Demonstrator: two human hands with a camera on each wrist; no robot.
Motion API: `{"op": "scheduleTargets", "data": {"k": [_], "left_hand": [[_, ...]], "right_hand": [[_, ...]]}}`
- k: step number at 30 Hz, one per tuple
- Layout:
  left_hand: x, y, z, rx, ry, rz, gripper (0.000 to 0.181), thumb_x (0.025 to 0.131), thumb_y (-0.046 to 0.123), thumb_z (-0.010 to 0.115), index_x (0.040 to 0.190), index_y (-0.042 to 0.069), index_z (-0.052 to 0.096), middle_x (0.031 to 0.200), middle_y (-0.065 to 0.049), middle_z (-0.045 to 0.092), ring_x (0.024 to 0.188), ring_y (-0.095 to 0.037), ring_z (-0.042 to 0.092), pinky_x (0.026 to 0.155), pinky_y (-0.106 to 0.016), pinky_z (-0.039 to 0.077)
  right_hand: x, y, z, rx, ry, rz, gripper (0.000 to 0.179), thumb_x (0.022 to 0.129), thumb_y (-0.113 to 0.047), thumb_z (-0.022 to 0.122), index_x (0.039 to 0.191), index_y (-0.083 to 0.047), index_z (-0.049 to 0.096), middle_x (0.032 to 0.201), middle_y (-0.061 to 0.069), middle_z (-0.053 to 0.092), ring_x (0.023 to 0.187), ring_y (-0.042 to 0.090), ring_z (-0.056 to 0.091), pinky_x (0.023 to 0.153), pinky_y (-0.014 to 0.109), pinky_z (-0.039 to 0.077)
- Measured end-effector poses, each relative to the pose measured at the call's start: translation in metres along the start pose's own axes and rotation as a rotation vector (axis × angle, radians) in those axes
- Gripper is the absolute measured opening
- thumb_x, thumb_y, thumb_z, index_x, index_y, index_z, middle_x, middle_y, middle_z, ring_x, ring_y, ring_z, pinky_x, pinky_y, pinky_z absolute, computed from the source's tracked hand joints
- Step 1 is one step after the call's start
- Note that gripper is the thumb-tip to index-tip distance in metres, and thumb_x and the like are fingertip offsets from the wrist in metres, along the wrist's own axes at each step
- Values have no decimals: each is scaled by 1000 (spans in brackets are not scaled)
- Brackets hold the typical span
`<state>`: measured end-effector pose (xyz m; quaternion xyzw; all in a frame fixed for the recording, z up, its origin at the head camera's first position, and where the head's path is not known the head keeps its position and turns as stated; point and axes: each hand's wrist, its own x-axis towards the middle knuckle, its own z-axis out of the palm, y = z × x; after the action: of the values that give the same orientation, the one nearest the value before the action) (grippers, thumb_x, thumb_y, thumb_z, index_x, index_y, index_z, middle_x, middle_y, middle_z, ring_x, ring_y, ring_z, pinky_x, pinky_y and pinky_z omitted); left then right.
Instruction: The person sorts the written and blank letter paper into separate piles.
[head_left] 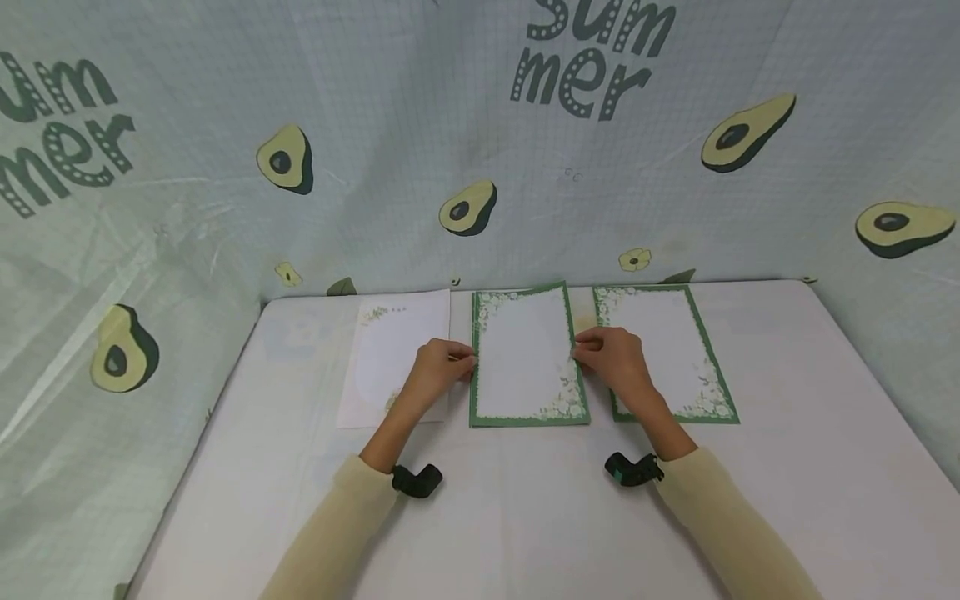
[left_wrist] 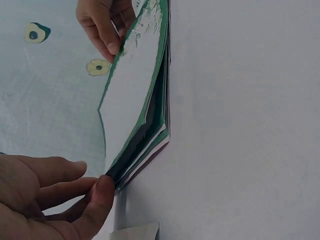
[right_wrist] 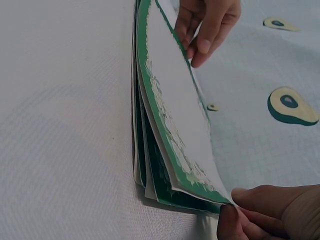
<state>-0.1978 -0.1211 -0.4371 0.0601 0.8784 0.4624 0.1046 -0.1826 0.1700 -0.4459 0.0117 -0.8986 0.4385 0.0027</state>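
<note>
In the head view a small stack of white paper sheets with green floral borders (head_left: 525, 354) lies at the middle of the table. My left hand (head_left: 435, 367) pinches the stack's left edge between thumb and fingers. On the opposite edge, the thumb and fingers of my right hand (head_left: 615, 358) do the same. Seen from the left wrist, the top sheet (left_wrist: 127, 85) bows upward, and several sheets show fanned apart beneath it. The right wrist view shows the lower corner of the sheets (right_wrist: 192, 187) right at the right hand's fingertips.
A pale sheet with a faint floral print (head_left: 401, 342) lies to the left. Another green-bordered sheet (head_left: 656, 333) lies to the right, partly behind my right hand. The white-covered table (head_left: 510, 508) ends at a hanging curtain (head_left: 375, 217) printed with avocados.
</note>
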Motion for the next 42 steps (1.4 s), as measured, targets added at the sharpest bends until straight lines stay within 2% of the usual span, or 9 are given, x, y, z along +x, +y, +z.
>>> {"op": "scheduleTargets", "data": {"k": [4,10,14,18,27,31,35,39,42], "left_hand": [[0,-1,1,-6,13,-18,23,97,9,68,115,-6,73,101,-16,76,84,-21,75,75,-31,61],[-1,-5,1,-77,23,-50,24,94,6,72,116,-6,72,100,-16,75,83,-22,75,76,-31,62],[-3,-5,2,-108,57,-35,28,90,5,77,115,-6,70,93,-15,75,77,-23,74,73,-31,60],[-3,-5,4,-139,88,-31,28,87,4,80,111,-5,70,89,-14,73,73,-20,72,70,-29,61],[2,-8,9,-159,114,-34,22,88,3,78,107,-4,71,90,-15,75,73,-21,74,69,-29,61],[1,-5,8,-157,115,-35,19,88,3,77,105,-3,71,91,-15,76,76,-22,74,69,-29,61],[0,-4,8,-170,117,-9,16,88,-1,76,103,-4,71,93,-16,74,80,-24,73,70,-30,62],[0,-4,9,-182,117,23,13,88,-2,76,100,-4,72,93,-17,72,81,-25,73,71,-32,63],[0,-5,9,-178,122,22,11,88,-1,77,98,-4,73,93,-16,73,79,-24,72,70,-32,63]], "right_hand": [[0,-2,2,-22,-3,12,29,96,-14,71,120,3,72,103,20,76,90,33,72,74,43,60],[-3,-2,4,-18,3,0,30,95,-11,72,121,3,72,105,20,75,95,34,72,80,46,60],[-4,-1,5,12,20,-22,29,94,-11,73,120,3,72,103,19,75,93,34,72,81,48,59],[-3,-1,6,27,35,-42,28,93,-10,74,117,3,73,97,18,76,87,33,72,77,47,60],[-3,1,8,46,59,-20,33,93,-9,73,123,3,67,98,20,76,86,33,72,66,34,57],[-3,1,7,54,60,-15,25,94,-9,71,116,2,70,98,19,76,88,33,71,70,36,58],[-2,0,9,55,57,-24,19,94,-9,72,110,1,73,98,17,75,90,31,71,76,40,59],[-2,0,11,52,58,-36,18,94,-8,73,109,1,73,101,17,74,92,31,70,77,42,59],[-3,0,12,41,61,-31,19,94,-9,73,110,0,73,104,17,74,92,31,69,76,41,58]]}}
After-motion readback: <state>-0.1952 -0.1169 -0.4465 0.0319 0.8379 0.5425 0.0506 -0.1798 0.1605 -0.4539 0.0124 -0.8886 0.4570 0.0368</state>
